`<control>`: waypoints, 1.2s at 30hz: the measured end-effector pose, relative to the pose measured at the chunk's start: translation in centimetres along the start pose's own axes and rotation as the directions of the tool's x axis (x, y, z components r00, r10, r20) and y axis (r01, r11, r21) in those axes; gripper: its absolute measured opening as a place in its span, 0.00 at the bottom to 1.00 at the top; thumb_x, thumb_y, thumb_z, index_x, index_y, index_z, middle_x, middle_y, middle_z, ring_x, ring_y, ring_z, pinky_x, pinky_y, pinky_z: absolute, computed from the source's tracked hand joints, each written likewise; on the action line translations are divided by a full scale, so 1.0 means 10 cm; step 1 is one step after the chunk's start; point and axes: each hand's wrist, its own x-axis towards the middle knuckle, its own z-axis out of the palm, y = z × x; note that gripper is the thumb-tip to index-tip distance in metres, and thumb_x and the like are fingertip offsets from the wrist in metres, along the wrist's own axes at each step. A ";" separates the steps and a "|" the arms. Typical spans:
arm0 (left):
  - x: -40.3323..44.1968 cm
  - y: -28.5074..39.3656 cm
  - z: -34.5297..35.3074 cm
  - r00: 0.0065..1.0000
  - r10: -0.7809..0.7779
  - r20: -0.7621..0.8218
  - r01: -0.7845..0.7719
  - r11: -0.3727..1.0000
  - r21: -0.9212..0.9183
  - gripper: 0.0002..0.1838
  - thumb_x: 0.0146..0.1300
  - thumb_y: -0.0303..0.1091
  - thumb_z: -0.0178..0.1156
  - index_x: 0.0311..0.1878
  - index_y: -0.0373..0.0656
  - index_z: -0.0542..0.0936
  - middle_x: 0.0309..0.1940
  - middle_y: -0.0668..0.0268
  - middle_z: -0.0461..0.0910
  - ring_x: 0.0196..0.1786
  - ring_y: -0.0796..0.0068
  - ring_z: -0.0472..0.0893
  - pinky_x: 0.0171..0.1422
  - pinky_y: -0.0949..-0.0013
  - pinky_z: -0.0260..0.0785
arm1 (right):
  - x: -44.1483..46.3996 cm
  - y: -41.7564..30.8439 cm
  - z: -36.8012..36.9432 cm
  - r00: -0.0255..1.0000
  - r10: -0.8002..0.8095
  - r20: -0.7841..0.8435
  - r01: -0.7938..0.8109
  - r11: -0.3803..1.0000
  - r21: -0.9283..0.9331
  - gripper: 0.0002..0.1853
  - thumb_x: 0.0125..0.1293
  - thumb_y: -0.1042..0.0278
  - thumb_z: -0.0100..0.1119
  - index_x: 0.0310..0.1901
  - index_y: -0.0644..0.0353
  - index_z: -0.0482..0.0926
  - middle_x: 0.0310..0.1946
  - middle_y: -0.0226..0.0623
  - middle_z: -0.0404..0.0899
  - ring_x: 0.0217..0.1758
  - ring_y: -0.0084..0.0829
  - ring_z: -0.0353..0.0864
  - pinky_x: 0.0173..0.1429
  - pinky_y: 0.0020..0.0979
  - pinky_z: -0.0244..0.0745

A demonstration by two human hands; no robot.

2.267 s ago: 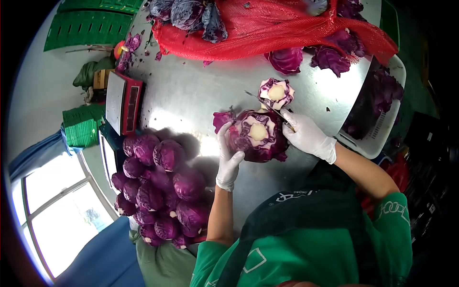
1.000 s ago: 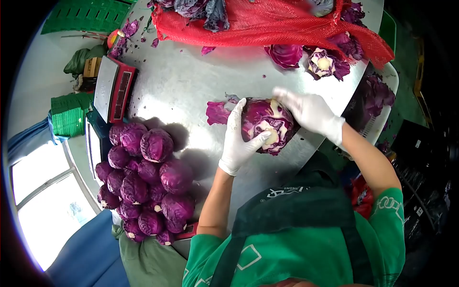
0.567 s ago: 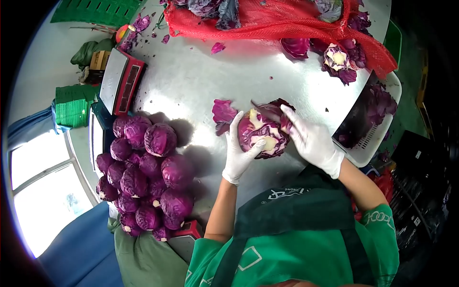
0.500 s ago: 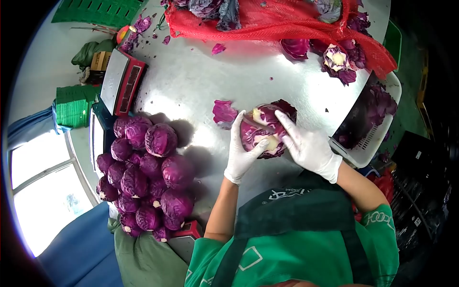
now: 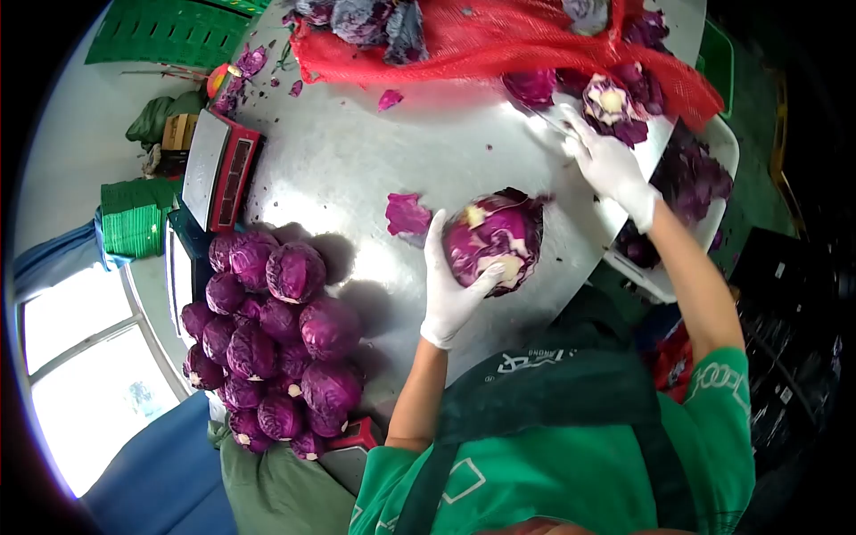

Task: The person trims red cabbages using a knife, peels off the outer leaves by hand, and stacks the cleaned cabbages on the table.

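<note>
My left hand (image 5: pixel 456 290), in a white glove, is wrapped round the near left side of a red cabbage (image 5: pixel 495 241). Pale cut patches show on the cabbage, and dark outer leaves stick out at its far right edge. Farther off to the right, my gloved right hand (image 5: pixel 606 165) grips a knife (image 5: pixel 544 118), its blade pointing left beside a loose purple leaf (image 5: pixel 530 87). The handle is mostly hidden in my fingers. Just past that hand lies a trimmed-off cabbage base (image 5: pixel 610 100) with leaves around it. Another torn leaf (image 5: pixel 407 214) rests left of the held cabbage.
On the left, several red cabbages (image 5: pixel 252 349) are piled, with a red scale (image 5: pixel 223 169) behind them. A red mesh sack (image 5: pixel 499 40) lies across the far side of the metal table (image 5: pixel 357 143). At the right stands a white crate (image 5: pixel 724 143) of leaves.
My right hand has moved with the knife away from the cabbage, forward and to the right, near the trimmed base. My left hand has stayed on the cabbage.
</note>
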 end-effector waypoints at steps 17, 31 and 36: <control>0.08 0.03 -0.03 0.978 -0.195 -0.074 0.173 0.957 -0.233 0.45 0.61 0.30 0.72 0.77 0.40 0.56 0.69 0.56 0.63 0.68 0.66 0.69 0.73 0.63 0.65 | -0.76 -0.75 0.43 0.897 -0.423 -0.126 0.437 0.892 0.114 0.30 0.74 0.56 0.51 0.76 0.30 0.62 0.25 0.39 0.79 0.22 0.41 0.81 0.26 0.42 0.78; -0.11 -0.04 0.11 0.988 -0.096 -0.119 0.079 0.987 -0.142 0.47 0.60 0.27 0.71 0.78 0.42 0.54 0.72 0.56 0.59 0.73 0.64 0.64 0.77 0.60 0.60 | 0.05 -0.66 0.65 1.000 0.008 -0.004 -0.007 0.963 0.270 0.22 0.79 0.50 0.43 0.69 0.44 0.73 0.48 0.52 0.84 0.49 0.52 0.84 0.52 0.42 0.80; -0.35 -0.12 -0.01 0.962 -0.182 -0.206 0.101 0.930 -0.353 0.48 0.61 0.30 0.71 0.79 0.44 0.53 0.74 0.56 0.57 0.74 0.63 0.62 0.77 0.59 0.59 | 0.13 -0.51 0.75 0.999 -0.016 0.051 -0.008 0.901 0.435 0.28 0.78 0.47 0.41 0.75 0.46 0.62 0.56 0.57 0.80 0.56 0.58 0.81 0.62 0.44 0.74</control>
